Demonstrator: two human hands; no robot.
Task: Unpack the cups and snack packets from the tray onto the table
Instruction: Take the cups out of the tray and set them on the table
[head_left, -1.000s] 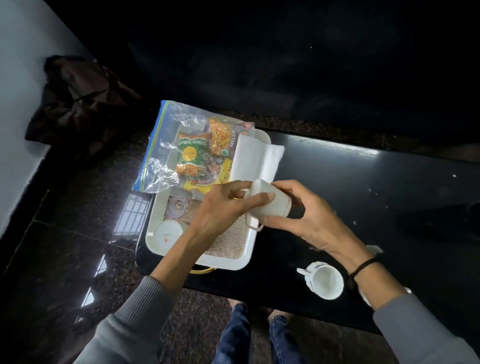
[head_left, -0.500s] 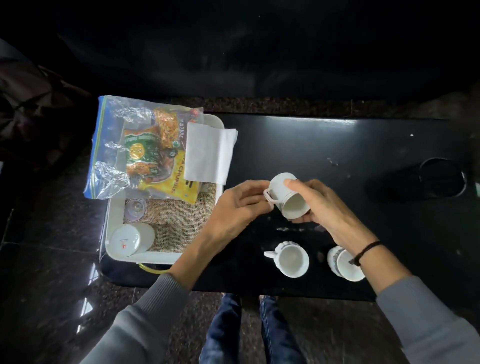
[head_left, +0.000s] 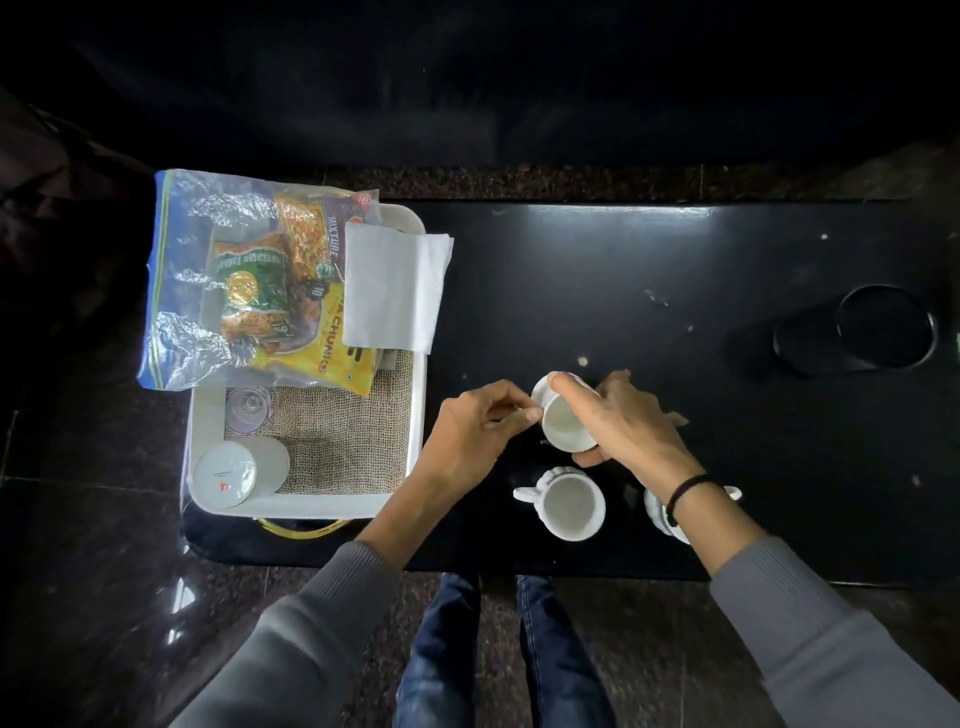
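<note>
Hands, right hand (head_left: 621, 428) and left hand (head_left: 475, 434), seemingly share cup (head_left: 563, 423) above table (head_left: 675, 291).

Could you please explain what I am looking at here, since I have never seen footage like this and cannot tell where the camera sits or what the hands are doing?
There is no machine here: a person wears a wide-angle camera on the head, looking down at their own two bare hands. The right hand grips a tilted white cup above the black table; the left hand pinches at the cup's side. An upright white cup stands on the table near the person, and another cup is partly hidden behind the right wrist. At left, a white tray holds a plastic bag of snack packets, a folded white napkin and an overturned white container.
</note>
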